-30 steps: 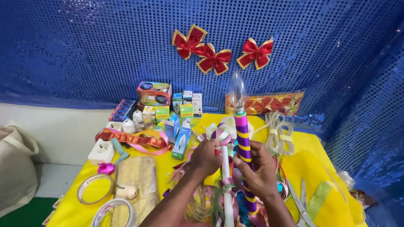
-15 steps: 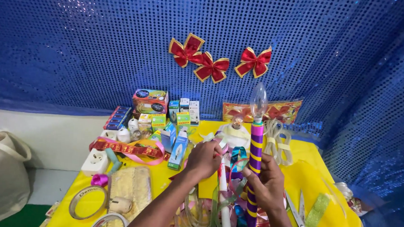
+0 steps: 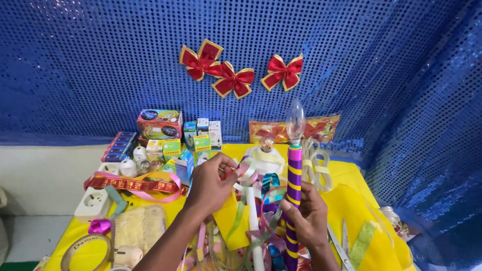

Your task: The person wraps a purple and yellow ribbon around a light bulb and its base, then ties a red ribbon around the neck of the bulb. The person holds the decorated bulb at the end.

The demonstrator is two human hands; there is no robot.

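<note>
on the far left of the yellow bench (image 3: 355,179) sit a white socket (image 3: 92,203), a tape ring (image 3: 83,252) and a long red ribbon (image 3: 135,184). small boxes (image 3: 193,141) stand behind them, near the blue wall (image 3: 89,59) with its red bows (image 3: 231,71).

the left hand (image 3: 211,185) is up over the middle of the bench. its fingers pinch thin curly ribbon (image 3: 244,177), so it is closed on that. a white stick (image 3: 256,231) stands just under it.

the right hand (image 3: 306,215) is clenched around a stick (image 3: 292,203) with purple and yellow stripes. the stick stands upright, and a clear bulb (image 3: 295,122) sits on its top.

it looks like the step in hand is dressing the stick with ribbon. the next move would call for keeping the stick straight up and the ribbon pulled snug, with no bump to the bulb.

scissors (image 3: 350,265) lie just right of the right hand. the bench edge drops off on the right, near the blue cloth. the bench is crowded on all sides, so the best free room is up in the air above the hands
</note>
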